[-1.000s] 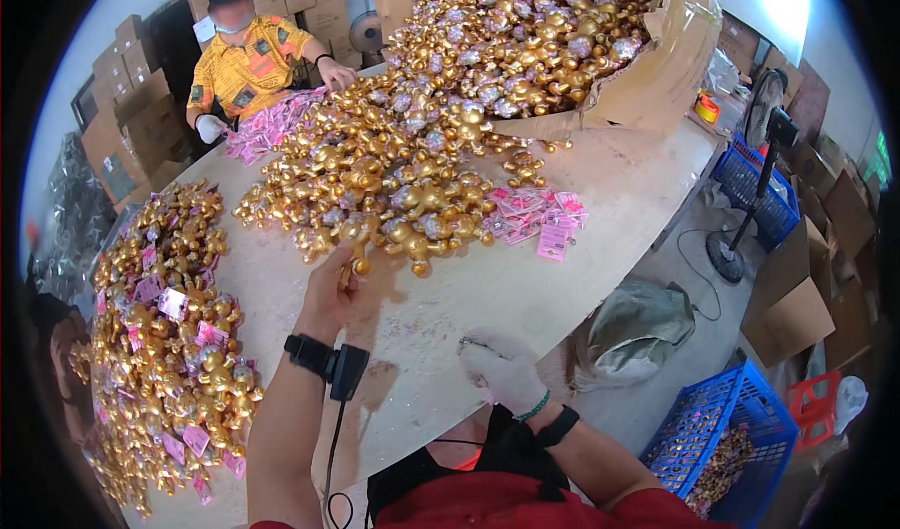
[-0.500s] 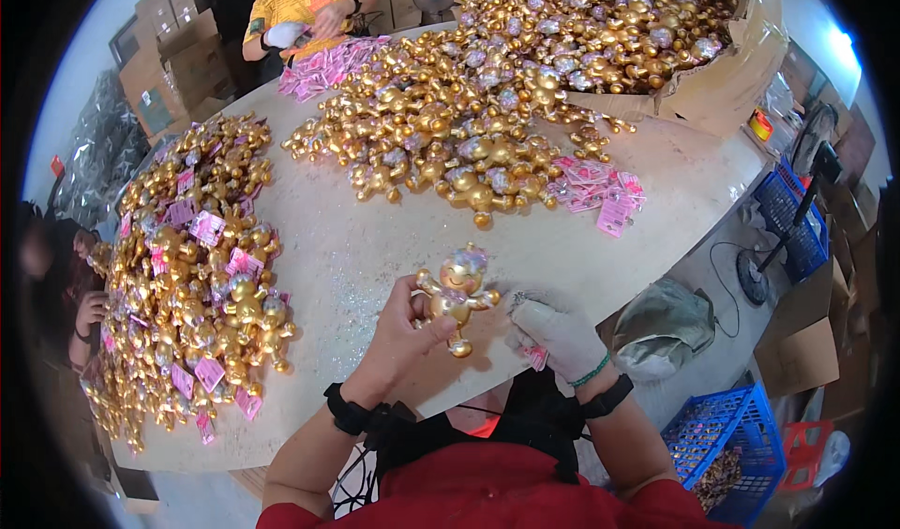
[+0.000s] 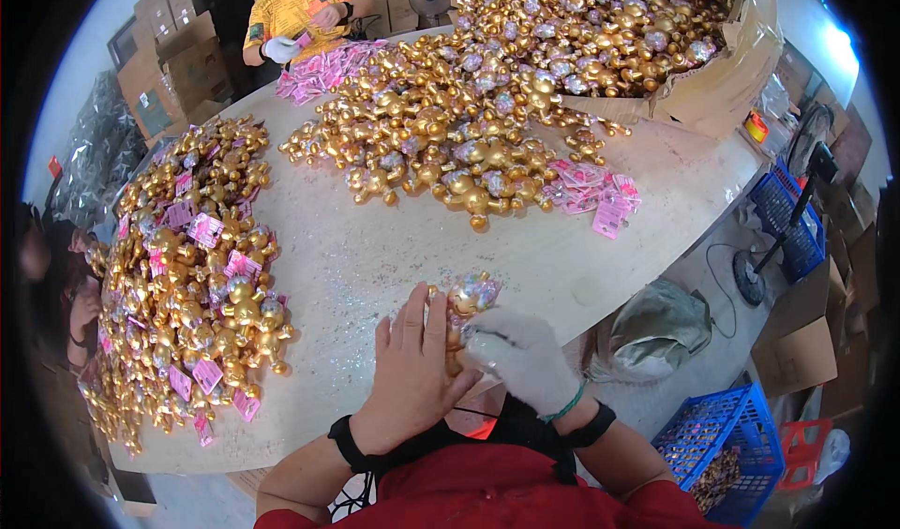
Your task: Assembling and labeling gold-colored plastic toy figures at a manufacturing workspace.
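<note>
A gold doll figurine (image 3: 475, 292) with a glittery, silvery-pink head lies at the table's near edge, under both hands. Its body is mostly covered. My bare left hand (image 3: 409, 365) holds it from the left, fingers long and flat along its side and the thumb by its lower end. My right hand (image 3: 523, 353), in a whitish glove, is closed over the figurine's right side. Whatever its fingertips pinch is hidden; no pink tag shows there.
Tagged figurines (image 3: 192, 276) are heaped at the left; more (image 3: 441, 140) spread from a large carton (image 3: 698, 107) at the back. Pink tags (image 3: 600, 196) lie right of centre. Across the table a person in yellow (image 3: 305, 14) handles tags. Blue crates (image 3: 727, 435) stand on the floor.
The figurine has come down toward the table's near edge. My right hand has moved left onto it, and the pink tag it held is out of sight. My left fingers have straightened.
</note>
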`<state>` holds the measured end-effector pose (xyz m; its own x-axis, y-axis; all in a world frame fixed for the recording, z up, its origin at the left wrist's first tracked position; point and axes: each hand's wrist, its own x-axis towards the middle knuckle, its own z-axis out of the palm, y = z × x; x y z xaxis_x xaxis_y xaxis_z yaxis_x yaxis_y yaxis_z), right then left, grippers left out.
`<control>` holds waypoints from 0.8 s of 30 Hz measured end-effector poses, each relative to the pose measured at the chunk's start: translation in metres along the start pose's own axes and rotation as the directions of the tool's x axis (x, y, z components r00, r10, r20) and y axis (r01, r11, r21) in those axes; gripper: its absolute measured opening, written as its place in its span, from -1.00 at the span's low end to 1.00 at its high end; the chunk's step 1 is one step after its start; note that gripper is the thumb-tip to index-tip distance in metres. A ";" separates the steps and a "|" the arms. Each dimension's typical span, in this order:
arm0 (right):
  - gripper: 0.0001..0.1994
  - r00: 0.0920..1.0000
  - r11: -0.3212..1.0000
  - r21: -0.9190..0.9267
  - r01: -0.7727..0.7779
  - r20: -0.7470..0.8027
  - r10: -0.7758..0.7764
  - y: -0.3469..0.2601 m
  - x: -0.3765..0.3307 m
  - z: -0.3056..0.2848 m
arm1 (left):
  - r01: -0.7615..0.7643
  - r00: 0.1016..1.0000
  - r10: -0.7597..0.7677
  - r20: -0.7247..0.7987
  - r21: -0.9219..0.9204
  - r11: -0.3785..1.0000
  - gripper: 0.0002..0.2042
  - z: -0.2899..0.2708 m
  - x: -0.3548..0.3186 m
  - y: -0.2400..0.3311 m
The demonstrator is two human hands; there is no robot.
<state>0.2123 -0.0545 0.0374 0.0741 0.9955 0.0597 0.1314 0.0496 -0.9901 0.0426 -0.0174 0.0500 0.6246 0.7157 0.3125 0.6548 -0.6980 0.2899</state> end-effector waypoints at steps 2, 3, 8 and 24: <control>-0.84 0.998 0.998 -0.026 0.053 0.025 -0.052 -0.009 -0.006 0.009 | 0.006 1.000 -0.006 -0.006 -0.071 0.997 -0.06 0.004 -0.001 -0.003; -0.84 0.992 0.969 -0.222 0.109 0.084 -0.092 -0.019 -0.005 0.008 | 0.010 1.000 -0.011 -0.009 -0.106 0.994 -0.06 0.008 -0.002 -0.005; -0.86 0.949 0.976 -0.149 0.157 0.297 -0.107 -0.024 -0.014 0.005 | 0.020 1.000 -0.020 0.003 -0.375 0.927 -0.08 0.014 -0.009 -0.028; -0.85 0.928 0.953 -0.302 -0.033 0.344 0.141 -0.056 -0.013 -0.013 | 0.453 0.889 0.053 0.454 -0.857 -0.247 -0.25 -0.005 -0.040 -0.044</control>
<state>0.2164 -0.0709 0.0939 -0.2523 0.9592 -0.1279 0.4212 -0.0102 -0.9069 -0.0134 -0.0153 0.0294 0.7834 0.6103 -0.1179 -0.2440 0.4765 0.8447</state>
